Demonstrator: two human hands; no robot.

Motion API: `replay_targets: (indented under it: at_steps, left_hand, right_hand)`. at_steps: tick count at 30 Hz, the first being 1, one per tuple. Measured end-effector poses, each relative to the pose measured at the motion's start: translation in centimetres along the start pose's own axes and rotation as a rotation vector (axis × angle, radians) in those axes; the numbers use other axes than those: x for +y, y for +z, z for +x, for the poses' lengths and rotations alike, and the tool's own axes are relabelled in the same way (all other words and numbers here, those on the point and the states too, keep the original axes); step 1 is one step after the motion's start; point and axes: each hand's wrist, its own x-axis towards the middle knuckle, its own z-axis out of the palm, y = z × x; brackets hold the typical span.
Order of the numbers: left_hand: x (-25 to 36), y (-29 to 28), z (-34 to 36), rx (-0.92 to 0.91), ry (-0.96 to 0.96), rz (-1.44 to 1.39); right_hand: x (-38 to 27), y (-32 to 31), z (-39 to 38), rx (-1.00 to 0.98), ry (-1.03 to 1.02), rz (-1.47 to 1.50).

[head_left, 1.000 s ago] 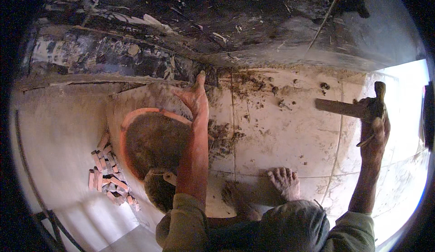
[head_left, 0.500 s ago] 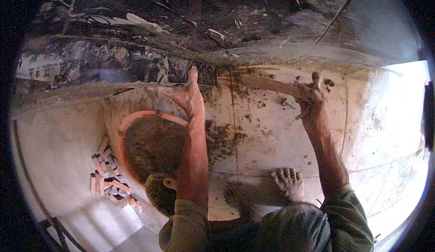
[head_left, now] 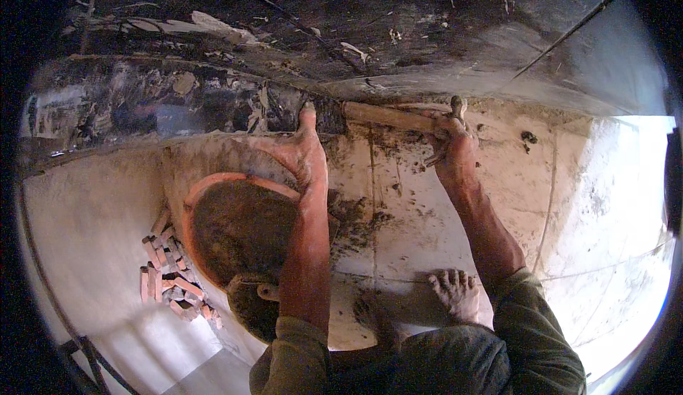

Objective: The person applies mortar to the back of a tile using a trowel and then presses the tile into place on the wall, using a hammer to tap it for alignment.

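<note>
A long dark slab (head_left: 213, 107), splashed with pale dried smears, lies along the foot of the dark wall. My left hand (head_left: 302, 153) rests against it near its right end, thumb stretched leftward and a finger pointing up across its face. In my right hand (head_left: 452, 139) is a wooden block (head_left: 391, 116), long and narrow, gripped at its right end. Its far left end meets the right end of the slab. Below my left forearm stands a round, orange-rimmed pan (head_left: 191, 210) filled with a dark, earthy mix.
A smaller rounded container (head_left: 249, 310) with a holed tab sits by the pan, partly behind my left arm. Broken brick pieces (head_left: 171, 274) are heaped at left. The dark wall (head_left: 427, 32) rises ahead. Dark crumbs dot the pale tiled floor (head_left: 420, 210); my bare feet (head_left: 455, 292) are below.
My right hand has brought the wooden block leftward, from a gap to contact with the slab's end. My left hand stays at nearly the same place on the slab.
</note>
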Motion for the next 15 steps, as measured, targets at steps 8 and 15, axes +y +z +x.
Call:
replay_targets:
  at_steps: [8,15]
  left_hand:
    - [-0.2,0.5,0.3,-0.005,0.098,-0.067]
    - [-0.7,0.0,0.3,0.009,0.070,0.086]
  right_hand:
    - [0.5,-0.5,0.3,0.124,0.006,-0.140]
    - [-0.8,0.8,-1.2,0.075,-0.023,-0.030]
